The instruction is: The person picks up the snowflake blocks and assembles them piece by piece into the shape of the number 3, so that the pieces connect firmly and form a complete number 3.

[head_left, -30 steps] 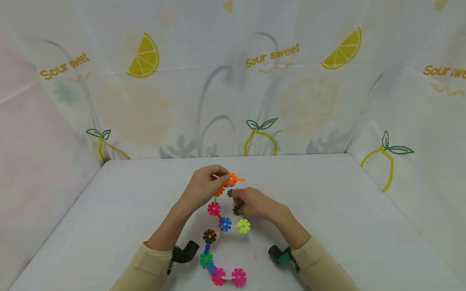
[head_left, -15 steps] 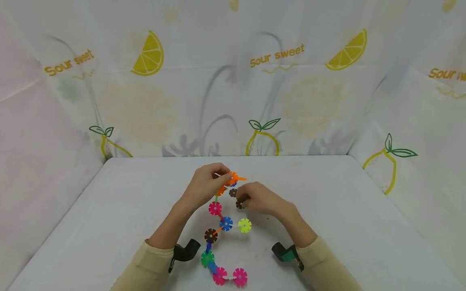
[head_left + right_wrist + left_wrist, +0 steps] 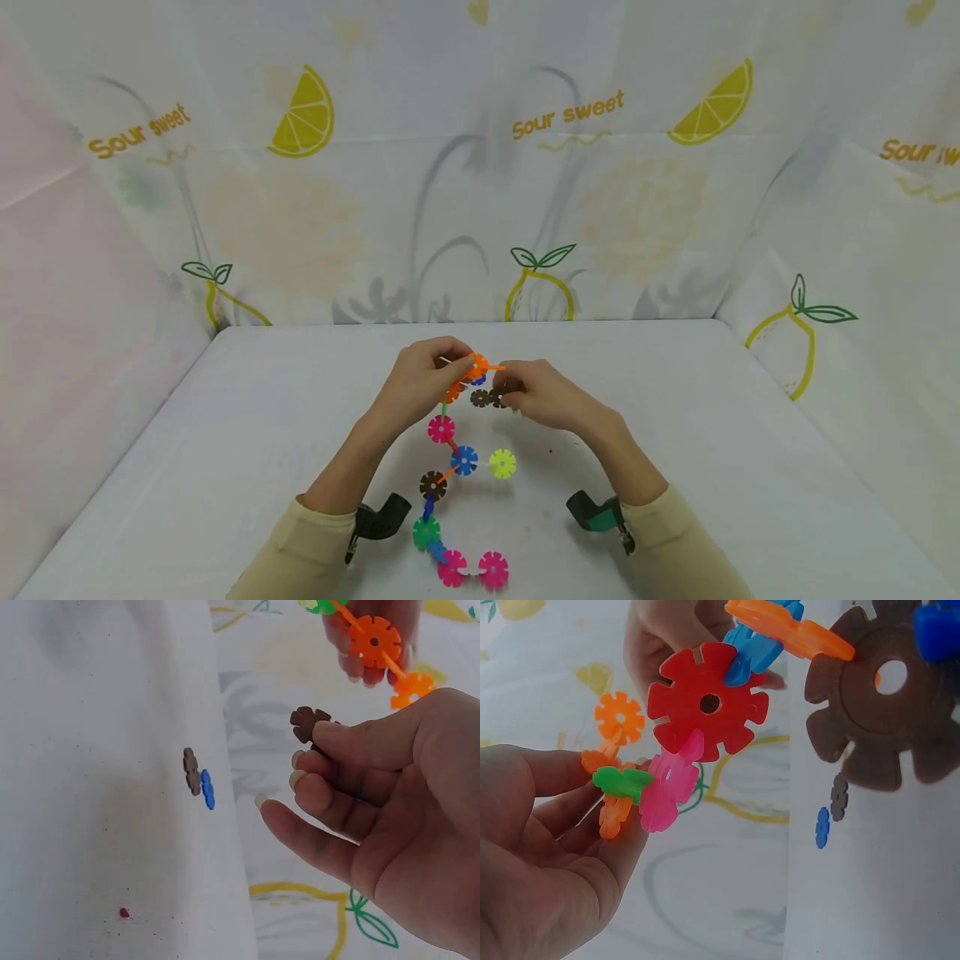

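My left hand (image 3: 427, 379) grips an orange disc (image 3: 615, 817) at the far end of a chain of slotted snowflake discs. Beyond its fingertips another orange disc (image 3: 476, 367) of the chain sticks out. Toward me the chain runs through a pink disc (image 3: 441, 429), a blue disc (image 3: 463, 460) with a yellow disc (image 3: 502, 463) at its side, a brown disc (image 3: 432, 485) and a green disc (image 3: 426, 532). Between thumb and fingers my right hand (image 3: 551, 393) pinches a loose brown disc (image 3: 304, 724), partly hidden, just right of the chain's orange end.
On the white table (image 3: 675, 450) beneath the hands lie a loose brown disc (image 3: 191, 771) and a loose blue disc (image 3: 208, 789). Two pink discs (image 3: 493, 571) end the chain near me. A patterned cloth (image 3: 420, 167) hangs behind and beside the table.
My right hand has raised the brown disc away from the table and carried it forward, closer to the orange end of the chain. My left hand keeps its hold, nearly still.
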A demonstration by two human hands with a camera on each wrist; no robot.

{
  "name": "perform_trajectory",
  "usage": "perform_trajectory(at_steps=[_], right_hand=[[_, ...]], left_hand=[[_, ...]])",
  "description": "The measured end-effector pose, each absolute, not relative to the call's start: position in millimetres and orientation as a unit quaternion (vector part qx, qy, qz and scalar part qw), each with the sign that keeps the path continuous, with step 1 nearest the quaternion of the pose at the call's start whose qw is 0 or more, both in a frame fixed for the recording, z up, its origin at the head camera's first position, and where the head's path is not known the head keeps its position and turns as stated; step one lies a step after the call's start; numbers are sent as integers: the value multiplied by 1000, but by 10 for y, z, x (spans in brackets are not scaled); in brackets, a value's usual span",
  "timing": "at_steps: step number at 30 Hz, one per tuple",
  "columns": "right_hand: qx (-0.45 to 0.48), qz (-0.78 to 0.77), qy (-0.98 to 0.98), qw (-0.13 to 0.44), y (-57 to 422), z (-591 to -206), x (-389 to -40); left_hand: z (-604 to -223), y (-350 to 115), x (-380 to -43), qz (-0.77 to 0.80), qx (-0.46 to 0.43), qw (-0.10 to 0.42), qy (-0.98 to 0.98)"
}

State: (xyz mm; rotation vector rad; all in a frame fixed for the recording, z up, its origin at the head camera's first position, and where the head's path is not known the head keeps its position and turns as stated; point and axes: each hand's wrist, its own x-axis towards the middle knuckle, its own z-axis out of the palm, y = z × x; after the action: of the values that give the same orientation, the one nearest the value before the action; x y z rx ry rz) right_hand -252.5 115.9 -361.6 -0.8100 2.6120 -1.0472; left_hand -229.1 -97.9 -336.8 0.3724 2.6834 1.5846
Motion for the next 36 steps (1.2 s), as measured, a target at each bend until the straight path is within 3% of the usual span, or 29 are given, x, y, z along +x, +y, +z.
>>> perform_trajectory(at_steps=[19, 36], right_hand=[[-251, -536, 803, 70, 1402, -3392, -2549], [-259, -564, 780, 74, 1391, -3400, -2548]], left_hand=[[-3371, -976, -2301, 500, 112, -7, 859], [-3359, -951, -2279, 494, 123, -20, 861]])
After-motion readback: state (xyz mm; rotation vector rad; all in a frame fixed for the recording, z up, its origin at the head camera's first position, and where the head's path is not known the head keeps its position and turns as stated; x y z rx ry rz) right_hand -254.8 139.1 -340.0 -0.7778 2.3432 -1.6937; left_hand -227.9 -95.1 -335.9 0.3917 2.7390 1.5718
